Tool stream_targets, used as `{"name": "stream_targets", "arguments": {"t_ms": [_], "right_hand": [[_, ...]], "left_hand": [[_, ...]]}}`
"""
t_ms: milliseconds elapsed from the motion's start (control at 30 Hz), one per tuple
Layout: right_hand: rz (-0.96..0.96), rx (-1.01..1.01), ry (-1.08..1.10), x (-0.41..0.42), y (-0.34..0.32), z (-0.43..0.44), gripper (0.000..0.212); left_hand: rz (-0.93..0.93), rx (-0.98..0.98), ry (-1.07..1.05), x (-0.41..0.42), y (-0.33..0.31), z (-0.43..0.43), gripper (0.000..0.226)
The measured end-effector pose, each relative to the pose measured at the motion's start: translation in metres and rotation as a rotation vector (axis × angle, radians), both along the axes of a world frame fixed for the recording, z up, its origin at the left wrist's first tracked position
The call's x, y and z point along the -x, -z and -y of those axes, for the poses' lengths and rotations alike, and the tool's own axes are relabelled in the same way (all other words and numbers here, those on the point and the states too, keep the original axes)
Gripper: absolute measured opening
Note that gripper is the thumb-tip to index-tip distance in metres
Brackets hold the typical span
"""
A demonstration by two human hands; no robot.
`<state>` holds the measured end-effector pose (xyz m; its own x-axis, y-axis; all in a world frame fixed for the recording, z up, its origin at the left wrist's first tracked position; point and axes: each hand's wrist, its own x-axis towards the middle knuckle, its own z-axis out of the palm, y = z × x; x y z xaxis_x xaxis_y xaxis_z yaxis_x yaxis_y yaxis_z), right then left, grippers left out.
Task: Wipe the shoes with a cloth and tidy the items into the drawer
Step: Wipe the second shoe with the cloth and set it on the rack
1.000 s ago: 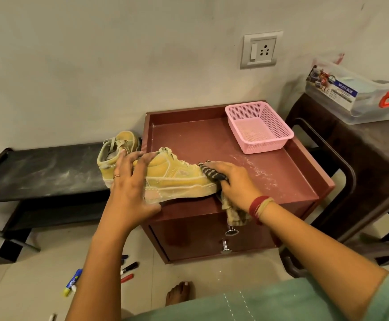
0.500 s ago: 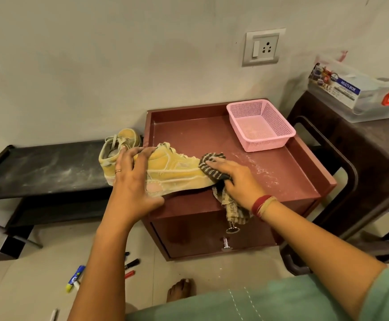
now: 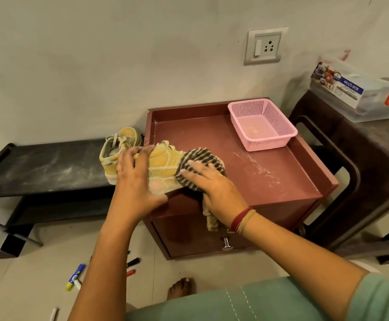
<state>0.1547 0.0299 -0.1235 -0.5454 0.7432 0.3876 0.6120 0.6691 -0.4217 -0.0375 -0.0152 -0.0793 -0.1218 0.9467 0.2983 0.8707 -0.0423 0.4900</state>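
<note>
A tan high-top shoe (image 3: 163, 164) lies on the front left of the red-brown cabinet top (image 3: 212, 128), its heel hanging past the edge. My left hand (image 3: 135, 179) grips the shoe around its ankle and heel. My right hand (image 3: 209, 184) presses a striped cloth (image 3: 198, 156) with straight fingers onto the shoe's toe; the cloth's tail hangs down in front of the drawer (image 3: 189, 237). A second tan shoe (image 3: 117, 147) stands behind on the black low shelf (image 3: 38, 165). The drawer is closed, with metal knobs (image 3: 227, 244).
A pink mesh basket (image 3: 261, 123) sits at the cabinet's back right, with dust scattered near it. A dark stool (image 3: 360, 158) with a clear plastic box (image 3: 360, 93) stands to the right. Markers (image 3: 75, 276) and pens (image 3: 132, 262) lie on the floor near my foot (image 3: 180, 288).
My right hand has slid the cloth from the sole's front edge up over the toe. The shoe has tilted and shifted slightly left in my left hand.
</note>
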Motion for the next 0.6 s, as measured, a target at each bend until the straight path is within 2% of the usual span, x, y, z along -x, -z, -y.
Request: {"name": "stream_targets", "arguments": {"t_ms": [133, 267, 300, 433, 567, 600], "right_hand": [[-0.093, 0.143, 0.221, -0.007, 0.002, -0.012, 0.066], [-0.065, 0.029, 0.004, 0.02, -0.002, 0.015, 0.067], [-0.072, 0.012, -0.002, 0.02, -0.002, 0.013, 0.067], [-0.127, 0.13, 0.206, 0.01, -0.002, -0.003, 0.064], [-0.052, 0.064, 0.081, 0.016, -0.003, 0.011, 0.064], [-0.057, 0.065, 0.106, 0.014, -0.002, 0.009, 0.064]], "left_hand": [[0.037, -0.001, -0.033, -0.003, 0.002, 0.0, 0.102], [0.064, -0.022, -0.053, -0.004, 0.005, -0.003, 0.101], [0.07, -0.019, -0.053, -0.004, 0.005, -0.003, 0.101], [0.057, -0.014, -0.059, -0.005, 0.004, -0.002, 0.102], [0.054, -0.019, -0.058, -0.005, 0.005, -0.002, 0.103], [0.055, -0.017, -0.059, -0.005, 0.005, -0.003, 0.103]]}}
